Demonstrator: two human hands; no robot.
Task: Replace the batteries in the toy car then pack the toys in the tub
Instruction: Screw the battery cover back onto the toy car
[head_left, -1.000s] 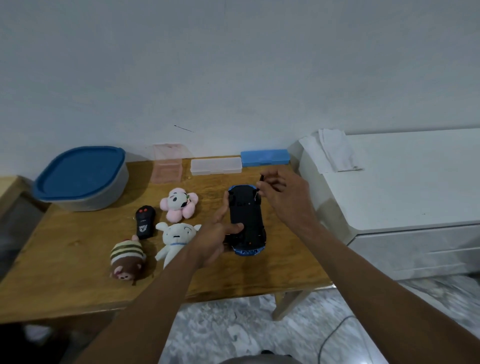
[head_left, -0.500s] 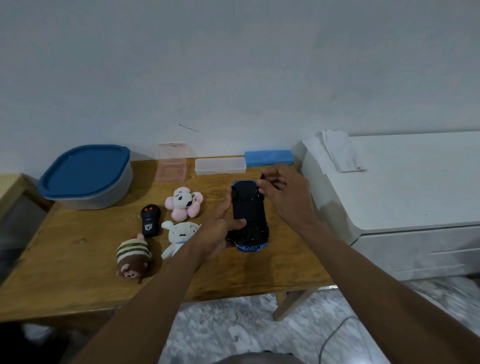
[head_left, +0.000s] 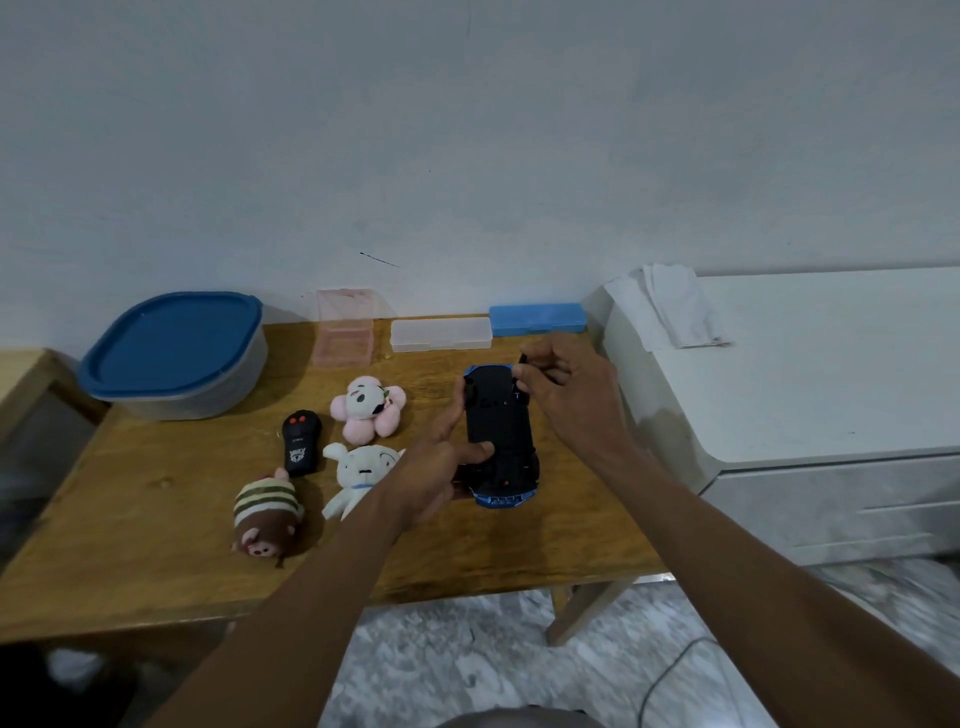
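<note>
A blue toy car (head_left: 500, 415) lies upside down on the wooden table (head_left: 130, 545), its black underside facing up. My left hand (head_left: 434, 467) grips its left side, thumb pressed on the underside. My right hand (head_left: 563, 392) pinches a small black tool over the car's far end. A grey tub with a closed blue lid (head_left: 174, 353) stands at the table's back left. A black remote (head_left: 301, 441), a pink flower plush (head_left: 369, 408), a white plush (head_left: 358, 475) and a striped brown plush (head_left: 267, 514) lie left of the car.
A pink clear box (head_left: 344, 332), a clear flat case (head_left: 441, 334) and a blue flat case (head_left: 537, 318) line the wall. A white cabinet (head_left: 831, 374) with folded paper (head_left: 670, 306) stands right of the table. A cable lies on the marble floor.
Both hands and the car keep nearly the same pose. The view has shifted slightly, so the table items sit a little more to the right in the frame.
</note>
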